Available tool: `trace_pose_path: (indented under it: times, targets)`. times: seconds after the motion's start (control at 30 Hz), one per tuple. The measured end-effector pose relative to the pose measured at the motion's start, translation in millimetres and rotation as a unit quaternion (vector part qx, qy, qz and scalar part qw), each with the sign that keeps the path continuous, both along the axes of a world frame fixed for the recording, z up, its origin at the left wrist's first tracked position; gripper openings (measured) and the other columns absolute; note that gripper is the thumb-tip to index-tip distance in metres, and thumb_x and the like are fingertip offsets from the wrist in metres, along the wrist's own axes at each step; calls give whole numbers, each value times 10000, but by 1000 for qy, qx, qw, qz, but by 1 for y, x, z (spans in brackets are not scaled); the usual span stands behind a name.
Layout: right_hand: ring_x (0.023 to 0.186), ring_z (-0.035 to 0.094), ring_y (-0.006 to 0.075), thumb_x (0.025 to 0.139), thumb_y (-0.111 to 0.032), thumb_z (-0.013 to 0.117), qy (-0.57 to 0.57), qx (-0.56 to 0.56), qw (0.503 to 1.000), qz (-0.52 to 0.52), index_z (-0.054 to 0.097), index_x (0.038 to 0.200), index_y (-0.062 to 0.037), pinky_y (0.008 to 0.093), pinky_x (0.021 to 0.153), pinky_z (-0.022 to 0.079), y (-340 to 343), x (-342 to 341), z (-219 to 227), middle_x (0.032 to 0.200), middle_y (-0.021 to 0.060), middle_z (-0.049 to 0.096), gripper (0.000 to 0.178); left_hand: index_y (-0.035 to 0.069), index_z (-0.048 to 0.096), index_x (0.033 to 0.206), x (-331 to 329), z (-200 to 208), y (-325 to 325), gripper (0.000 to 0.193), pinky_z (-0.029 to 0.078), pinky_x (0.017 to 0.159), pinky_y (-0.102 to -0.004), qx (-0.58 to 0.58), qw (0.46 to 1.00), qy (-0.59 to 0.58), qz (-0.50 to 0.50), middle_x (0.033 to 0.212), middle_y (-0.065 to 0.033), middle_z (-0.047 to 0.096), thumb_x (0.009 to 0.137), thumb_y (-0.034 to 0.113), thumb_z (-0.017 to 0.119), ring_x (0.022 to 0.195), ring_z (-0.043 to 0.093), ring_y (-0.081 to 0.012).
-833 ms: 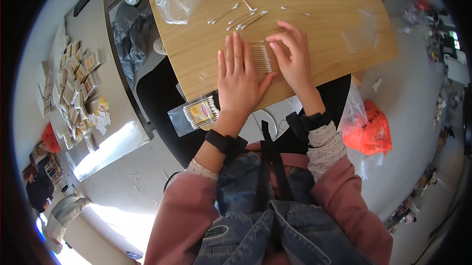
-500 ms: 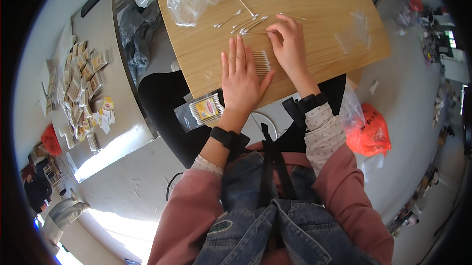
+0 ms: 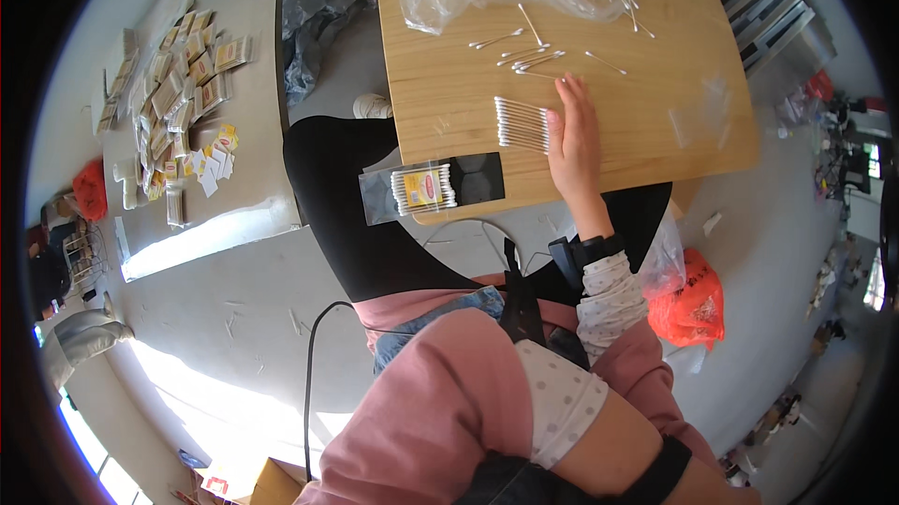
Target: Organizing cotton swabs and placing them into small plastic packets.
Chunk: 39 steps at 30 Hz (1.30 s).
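Left hand withdrawn; yellow-labelled packet (image 3: pixel 423 190) apparently unmoved.

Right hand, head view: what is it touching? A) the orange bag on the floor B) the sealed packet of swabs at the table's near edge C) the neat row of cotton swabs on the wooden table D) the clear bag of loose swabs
C: the right hand lies flat on the wooden table, fingers at the end of the aligned row of cotton swabs, away from the other things.

Right hand (image 3: pixel 573 135) flat, fingers extended
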State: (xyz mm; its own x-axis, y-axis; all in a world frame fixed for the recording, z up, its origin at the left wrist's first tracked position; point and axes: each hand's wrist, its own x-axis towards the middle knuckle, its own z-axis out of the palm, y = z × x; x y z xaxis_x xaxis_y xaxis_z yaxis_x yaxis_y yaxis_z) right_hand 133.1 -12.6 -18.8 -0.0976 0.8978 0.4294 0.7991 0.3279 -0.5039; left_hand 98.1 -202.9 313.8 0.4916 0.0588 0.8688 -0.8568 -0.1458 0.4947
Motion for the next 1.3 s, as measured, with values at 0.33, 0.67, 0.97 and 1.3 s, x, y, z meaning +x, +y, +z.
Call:
trace_pose_path:
  times: [0.33, 0.67, 0.97, 1.3]
  targets:
    - [1403, 407, 399, 1032, -191, 530, 33, 7, 999, 7, 478, 1400, -19, 466, 1141, 352, 2, -1, -1, 1465, 187, 484, 410, -18, 666, 1094, 6, 0, -12, 402, 537, 730, -488, 100, 983, 19, -156, 922, -271, 694, 842, 293, 640, 844, 694, -408]
    - [1407, 408, 360, 1050, -155, 478, 40, 1, 999, 5, 490, 1394, -16, 433, 1153, 330, 2, -1, -2, 1469, 177, 482, 372, -16, 653, 1080, 1, -10, -15, 364, 531, 722, -493, 63, 978, 31, -197, 921, -265, 687, 851, 266, 632, 837, 684, -419]
    - [1370, 443, 373, 1021, -99, 514, 70, 1, 998, 0, 493, 1362, -15, 444, 1117, 382, 1, -2, -1, 1437, 175, 505, 352, -14, 642, 1069, -11, -23, -18, 333, 526, 715, -497, 31, 971, 39, -233, 920, -260, 681, 859, 244, 625, 832, 676, -427]
    - [1362, 452, 361, 1010, -84, 527, 61, 9, 998, -1, 501, 1350, -15, 441, 1111, 388, 2, -1, -2, 1432, 169, 512, 348, -24, 634, 1054, -2, -29, -27, 320, 525, 714, -496, -11, 972, 18, -234, 912, -259, 678, 865, 233, 619, 828, 673, -429]
